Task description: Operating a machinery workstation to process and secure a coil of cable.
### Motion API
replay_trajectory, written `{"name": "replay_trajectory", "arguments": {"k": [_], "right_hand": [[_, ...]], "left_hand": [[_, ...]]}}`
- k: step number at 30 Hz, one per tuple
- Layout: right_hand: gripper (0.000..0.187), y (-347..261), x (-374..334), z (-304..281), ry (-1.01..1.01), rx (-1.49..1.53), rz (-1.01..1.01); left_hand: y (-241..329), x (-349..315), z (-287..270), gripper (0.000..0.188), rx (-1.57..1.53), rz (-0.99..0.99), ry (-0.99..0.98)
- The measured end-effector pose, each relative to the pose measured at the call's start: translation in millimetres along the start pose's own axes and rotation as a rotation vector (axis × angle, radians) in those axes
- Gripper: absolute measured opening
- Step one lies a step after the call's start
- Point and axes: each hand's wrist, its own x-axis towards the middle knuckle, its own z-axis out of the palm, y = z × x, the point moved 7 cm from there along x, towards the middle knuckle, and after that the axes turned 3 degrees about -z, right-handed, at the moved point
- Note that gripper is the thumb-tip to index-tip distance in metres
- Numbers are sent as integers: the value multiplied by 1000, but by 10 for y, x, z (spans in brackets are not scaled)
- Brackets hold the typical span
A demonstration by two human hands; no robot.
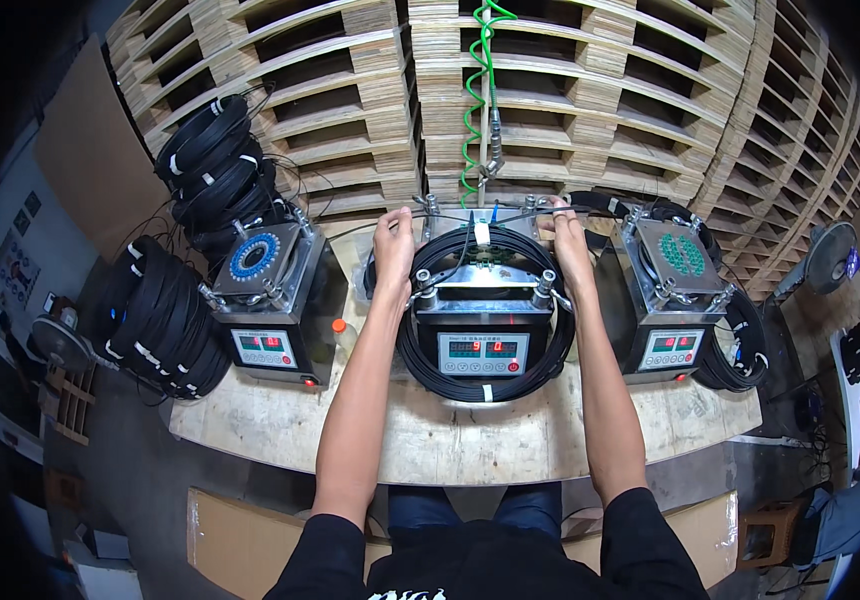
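Note:
A coil of black cable [488, 392] loops around the front of the middle metal benchtop machine [483, 325], whose panel shows red digits. My left hand [393, 250] is closed at the coil's upper left, thumb and finger pinched on a thin strand of black cable. At the upper right, my right hand [570, 246] is likewise closed on a black strand. Between the hands, strands cross over the machine's metal top plate [465, 228], which is partly covered by the coil. A white tie [482, 235] wraps the coil's top, near a small blue connector [495, 214].
Similar machines stand left, with a blue-ringed plate [254, 257], and right, with green fittings [681, 255]. Black cable coils [165, 320] pile up at far left. An orange-capped bottle [340, 327] is beside my left forearm. A green spiral hose [472, 110] hangs before wooden pallets [330, 50].

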Motion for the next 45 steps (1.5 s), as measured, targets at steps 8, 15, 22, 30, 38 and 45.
{"name": "replay_trajectory", "arguments": {"k": [8,15,22,30,38,45], "right_hand": [[46,-32,-18,-14,90,26,20],[43,-124,-34,20,35,-162,-78],[46,-115,-43,57,-43,-10,3],[45,-104,-37,26,74,26,17],[43,90,133,-116,34,-214,-163],[42,-82,-14,48,-17,-18,-68]], "left_hand": [[169,-77,98,51,152,120,-106],[36,12,51,56,200,75,-56],[36,-5,-7,59,83,68,13],[150,-111,190,77,166,90,-206],[-13,55,229,69,185,60,-145],[85,-83,88,73,27,-18,-88]]}}
